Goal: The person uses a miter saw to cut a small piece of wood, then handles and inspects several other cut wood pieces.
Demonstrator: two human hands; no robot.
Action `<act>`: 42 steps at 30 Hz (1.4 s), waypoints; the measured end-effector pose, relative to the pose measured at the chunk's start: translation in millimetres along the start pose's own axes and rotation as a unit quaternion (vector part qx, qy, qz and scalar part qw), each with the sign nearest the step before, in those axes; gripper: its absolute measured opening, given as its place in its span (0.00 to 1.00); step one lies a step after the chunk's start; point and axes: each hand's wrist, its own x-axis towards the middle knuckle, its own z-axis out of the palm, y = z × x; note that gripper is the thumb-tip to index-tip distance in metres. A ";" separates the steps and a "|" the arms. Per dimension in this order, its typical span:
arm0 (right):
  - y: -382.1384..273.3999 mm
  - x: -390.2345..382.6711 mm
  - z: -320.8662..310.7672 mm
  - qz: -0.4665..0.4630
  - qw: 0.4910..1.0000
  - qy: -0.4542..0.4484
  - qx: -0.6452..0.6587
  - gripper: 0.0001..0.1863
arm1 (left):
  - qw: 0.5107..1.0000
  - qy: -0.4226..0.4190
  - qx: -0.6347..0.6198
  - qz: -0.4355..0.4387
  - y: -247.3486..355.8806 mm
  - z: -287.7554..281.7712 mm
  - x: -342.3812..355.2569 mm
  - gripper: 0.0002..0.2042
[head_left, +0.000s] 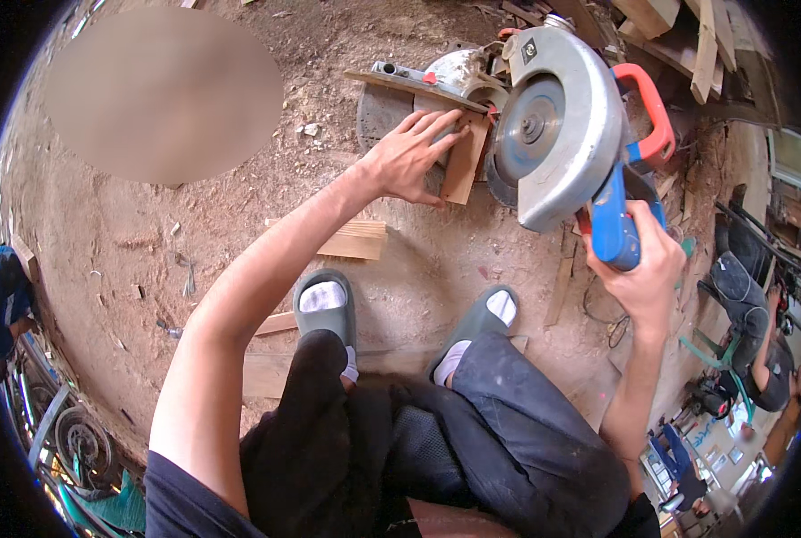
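A chop saw [584, 108] stands on the dirt floor ahead and right, with a silver guard and a red carrying handle [656, 117]. Its round blade [530, 125] shows at the guard's left side. My right hand [647, 269] is wrapped around the saw's blue grip [610, 224]. On the saw's table, a short wooden block [466, 166] lies against the metal fence [418, 87], left of the blade. My left hand [409, 157] rests with spread fingers on the block's left side, thumb toward its near end. Whether the blade touches the block is unclear.
A small stack of wood strips [355, 240] lies before my left foot. Scrap lumber [705, 54] is piled at the far right. A cable [606, 325] lies near my right forearm. Bicycles [82, 448] stand at left; other people are at both edges.
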 end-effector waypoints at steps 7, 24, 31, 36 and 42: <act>1.5 -14.0 23.8 -0.051 0.997 0.049 -0.032 0.26 | 1.000 -0.016 0.012 -0.015 0.2 -0.4 -0.9 0.57; 6.2 -51.1 97.2 -0.047 0.989 0.121 -0.066 0.22 | 1.000 0.009 0.021 -0.003 1.3 3.5 -1.0 0.57; 7.3 -51.1 96.1 -0.045 0.990 0.116 -0.068 0.21 | 0.999 0.015 0.029 0.002 1.1 5.7 -0.5 0.56; 5.8 -51.2 95.4 -0.037 0.991 0.108 -0.064 0.21 | 0.999 0.013 0.028 -0.013 2.7 4.2 -0.9 0.54; 6.2 -53.0 97.8 -0.042 0.990 0.121 -0.056 0.22 | 1.000 0.005 0.022 -0.016 3.4 3.0 0.0 0.55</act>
